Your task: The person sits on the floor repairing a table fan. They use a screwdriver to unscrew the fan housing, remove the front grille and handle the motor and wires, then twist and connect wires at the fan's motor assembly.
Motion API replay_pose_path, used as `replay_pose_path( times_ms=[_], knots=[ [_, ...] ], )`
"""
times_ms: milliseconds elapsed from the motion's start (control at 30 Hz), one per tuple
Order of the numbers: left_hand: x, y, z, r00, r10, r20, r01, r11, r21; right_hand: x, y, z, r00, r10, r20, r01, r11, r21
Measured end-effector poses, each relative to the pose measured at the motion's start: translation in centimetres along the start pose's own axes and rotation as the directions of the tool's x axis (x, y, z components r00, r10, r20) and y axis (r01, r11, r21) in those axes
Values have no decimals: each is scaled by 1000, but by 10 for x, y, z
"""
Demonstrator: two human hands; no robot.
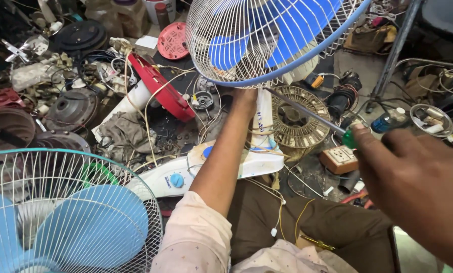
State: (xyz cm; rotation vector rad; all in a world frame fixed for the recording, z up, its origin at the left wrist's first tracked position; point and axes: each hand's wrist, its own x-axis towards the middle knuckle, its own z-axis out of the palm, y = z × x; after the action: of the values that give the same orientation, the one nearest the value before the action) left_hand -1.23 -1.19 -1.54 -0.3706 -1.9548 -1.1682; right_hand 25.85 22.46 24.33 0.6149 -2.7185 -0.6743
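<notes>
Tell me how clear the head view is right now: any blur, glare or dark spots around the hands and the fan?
Head view: the right hand is close to the lens and soft, its screwdriver shaft sharp; the left hand under the fan's white grille is sharp; lighting even, no strong glare; the top right corner is dark; edges look slightly wide-angle stretched.

table fan [257, 40]: white wire guard, blue blades, tilted, on white stand | screwdriver [312, 115]: green handle, shaft angled toward fan
</notes>
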Motion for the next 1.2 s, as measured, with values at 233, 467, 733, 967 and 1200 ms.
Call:
replay_pose_path(
  times_ms=[233, 467, 733, 967, 1200],
  knots=[
    [10, 13, 9, 868, -476, 140, 346, 380, -858, 10, 4, -19, 998, 38, -49, -34, 995, 94],
    [4, 10, -1, 913, -390, 116, 376, 698, -610, 21, 7, -26, 994, 47, 103, -52, 998, 41],
    [4, 13, -3, 953, -293, 75, 299, 875, -381, 21, 4, -27, 985, 69, 161, -70, 998, 2],
    [4, 14, -2, 930, -352, 108, 355, 774, -525, 19, 6, -26, 994, 27, 110, -29, 1000, 9],
    [1, 9, -4, 943, -314, 110, 332, 883, -331, 20, 5, -31, 983, 50, 175, -46, 999, -24]
  ],
)
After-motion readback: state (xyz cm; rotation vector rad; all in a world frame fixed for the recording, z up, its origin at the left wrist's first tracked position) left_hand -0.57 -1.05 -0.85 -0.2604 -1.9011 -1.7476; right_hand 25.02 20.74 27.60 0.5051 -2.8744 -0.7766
